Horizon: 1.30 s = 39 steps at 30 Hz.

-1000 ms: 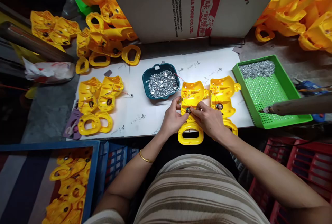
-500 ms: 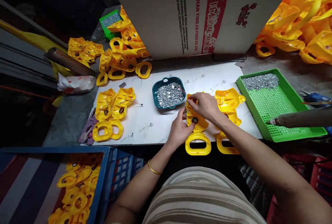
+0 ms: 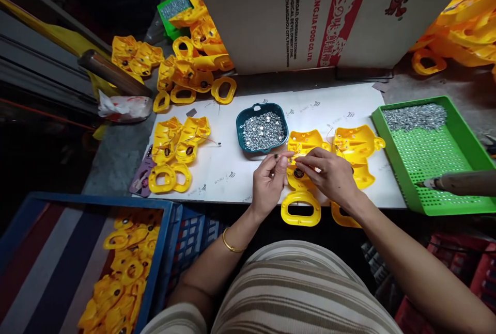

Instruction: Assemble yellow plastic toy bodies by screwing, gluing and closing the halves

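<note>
My left hand (image 3: 268, 184) is closed in a pinch on a thin reddish wire (image 3: 286, 154) with a small dark end. Close beside it, my right hand (image 3: 330, 173) pinches at the wire's other side; its fingertips partly hide what they grip. Both hands are above a yellow plastic shell (image 3: 304, 139) with a round dark part inside, lying open on the white sheet. Below the shell sits a yellow ring-shaped handle (image 3: 300, 211). To its right rests a second yellow shell (image 3: 355, 140). A dark teal basket (image 3: 241, 140) of small shiny metal pieces stands behind my left hand.
More yellow shells (image 3: 182, 138) lie at left. A green perforated tray (image 3: 411, 163) with metal screws stands at right, a screwdriver-like tool (image 3: 461, 183) hanging over it. A large carton (image 3: 267, 19) stands behind. A blue-rimmed crate (image 3: 165, 220) holds yellow parts at lower left.
My hands have lifted slightly from the shell's left edge, and the wire now shows between them. My right hand has moved lower and right. The whole view has shifted a little.
</note>
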Tool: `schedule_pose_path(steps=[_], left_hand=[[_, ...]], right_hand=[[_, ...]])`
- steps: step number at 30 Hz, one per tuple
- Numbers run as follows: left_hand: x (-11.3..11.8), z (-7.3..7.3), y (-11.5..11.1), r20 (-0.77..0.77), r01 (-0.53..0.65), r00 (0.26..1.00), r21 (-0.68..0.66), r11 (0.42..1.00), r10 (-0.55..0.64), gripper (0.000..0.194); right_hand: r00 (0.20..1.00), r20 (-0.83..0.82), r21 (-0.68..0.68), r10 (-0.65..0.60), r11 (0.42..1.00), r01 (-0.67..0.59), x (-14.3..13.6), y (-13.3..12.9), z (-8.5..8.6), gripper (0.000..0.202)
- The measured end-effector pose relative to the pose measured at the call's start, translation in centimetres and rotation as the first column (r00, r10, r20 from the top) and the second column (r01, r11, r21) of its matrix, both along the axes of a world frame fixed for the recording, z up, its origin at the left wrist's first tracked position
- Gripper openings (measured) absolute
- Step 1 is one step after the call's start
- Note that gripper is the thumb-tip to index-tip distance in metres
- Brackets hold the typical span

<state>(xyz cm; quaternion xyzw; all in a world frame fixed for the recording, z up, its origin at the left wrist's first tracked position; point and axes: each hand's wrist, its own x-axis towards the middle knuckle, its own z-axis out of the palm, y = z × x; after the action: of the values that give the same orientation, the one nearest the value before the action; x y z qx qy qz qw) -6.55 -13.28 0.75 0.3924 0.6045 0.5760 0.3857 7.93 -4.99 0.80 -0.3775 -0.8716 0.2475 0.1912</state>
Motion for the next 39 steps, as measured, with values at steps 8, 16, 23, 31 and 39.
schedule_pose_path(steps=[8,16,23,31,39], left_hand=[[-0.8,1.1,-0.1,-0.296,0.222,0.936,0.067,0.973,-0.193,0.026],[-1.5,1.5,0.4,-0.507,0.428,0.782,0.013,0.904,-0.363,0.020],[-1.2,2.0,0.7,-0.559,0.421,0.742,-0.043,0.906,-0.371,0.021],[-1.2,0.0,-1.7,-0.739,0.098,0.673,0.066,0.993,-0.017,0.012],[-0.2,-2.4,-3.9,-0.866,0.056,0.450,-0.216,0.975,-0.218,0.033]], right_hand=[[0.938,-0.343,-0.169,-0.041,0.985,-0.018,1.3,-0.4,2.2,0.028],[0.867,-0.382,0.091,0.321,0.946,-0.310,1.3,-0.6,1.4,0.034],[0.966,-0.228,0.219,0.124,0.973,-0.073,1.8,-1.4,1.1,0.020],[0.935,-0.314,-0.205,-0.168,0.973,0.106,2.8,-2.2,0.1,0.012],[0.987,-0.105,-0.256,-0.123,0.962,0.093,2.5,-3.9,-0.9,0.012]])
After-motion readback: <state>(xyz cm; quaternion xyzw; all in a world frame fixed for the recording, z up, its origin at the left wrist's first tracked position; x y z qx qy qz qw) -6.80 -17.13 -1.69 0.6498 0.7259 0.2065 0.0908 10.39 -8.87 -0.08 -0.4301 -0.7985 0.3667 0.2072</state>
